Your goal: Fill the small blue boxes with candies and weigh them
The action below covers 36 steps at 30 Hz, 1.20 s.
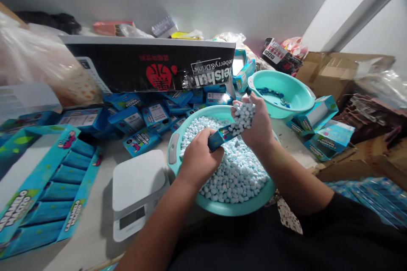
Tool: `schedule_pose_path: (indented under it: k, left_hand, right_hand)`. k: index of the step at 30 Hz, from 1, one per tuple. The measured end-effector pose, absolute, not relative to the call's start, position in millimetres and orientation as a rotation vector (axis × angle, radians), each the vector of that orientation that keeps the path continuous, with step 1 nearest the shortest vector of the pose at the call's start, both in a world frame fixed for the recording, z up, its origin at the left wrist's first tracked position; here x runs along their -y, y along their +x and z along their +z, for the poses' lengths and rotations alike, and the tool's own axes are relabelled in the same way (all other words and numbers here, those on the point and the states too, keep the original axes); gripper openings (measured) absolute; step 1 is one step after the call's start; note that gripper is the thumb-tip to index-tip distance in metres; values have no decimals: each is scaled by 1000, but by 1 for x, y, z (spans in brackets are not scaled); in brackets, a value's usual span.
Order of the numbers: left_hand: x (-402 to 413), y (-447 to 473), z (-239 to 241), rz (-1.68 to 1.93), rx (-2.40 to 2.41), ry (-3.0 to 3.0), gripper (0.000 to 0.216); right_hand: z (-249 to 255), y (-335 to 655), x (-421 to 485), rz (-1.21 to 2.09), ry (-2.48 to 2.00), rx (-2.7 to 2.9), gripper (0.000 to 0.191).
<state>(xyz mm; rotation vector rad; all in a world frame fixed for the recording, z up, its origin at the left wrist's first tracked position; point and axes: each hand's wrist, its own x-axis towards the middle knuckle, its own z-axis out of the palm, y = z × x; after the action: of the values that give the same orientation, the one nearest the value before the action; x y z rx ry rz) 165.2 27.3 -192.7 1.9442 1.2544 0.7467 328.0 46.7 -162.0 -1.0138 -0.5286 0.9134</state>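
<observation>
My left hand [203,154] is closed around a small blue candy box [219,137], tilted with its open end up and to the right. Cupped at that end, my right hand [257,120] holds a heap of small pale candies [244,115], some of them at the mouth of the box. Both hands are above a turquoise basin [219,208] full of the same white and light blue candies [235,178]. How full the box is inside cannot be seen.
A white kitchen scale [138,182] stands left of the basin. Further left, a blue display carton [71,216] holds several small boxes. Loose blue boxes [155,114] lie before a black carton [127,65]. A second turquoise basin [295,89] and opened display cartons [330,135] are at right.
</observation>
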Motion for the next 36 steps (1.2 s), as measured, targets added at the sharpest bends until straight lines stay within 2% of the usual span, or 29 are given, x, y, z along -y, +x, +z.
schedule_pose_path:
  k: [4,10,24,26,31,36]
  left_hand:
    - [-28,165,-192,757,-1220,1927,20]
    - [-28,164,-196,875,-1145,1902,52]
    - [-32,162,-201,940,-1051,1866,44]
    - [-32,162,-201,949,-1039,1863,43]
    - [-29,165,-197,1010,-970,1952,35]
    - [-25,166,-198,1087,-894,1979,42]
  right_hand:
    - [-160,325,-45,910,-1047,536,28]
    - [-159,323,-41,896,-1031,575,28]
    - [-158,320,-36,926,-943,616,12]
    - [-157,318,-35,913,-956,634,16]
    - [-158,312,-31,854,-968,729,43]
    - [-161,310,-31,830,-1021,787,47]
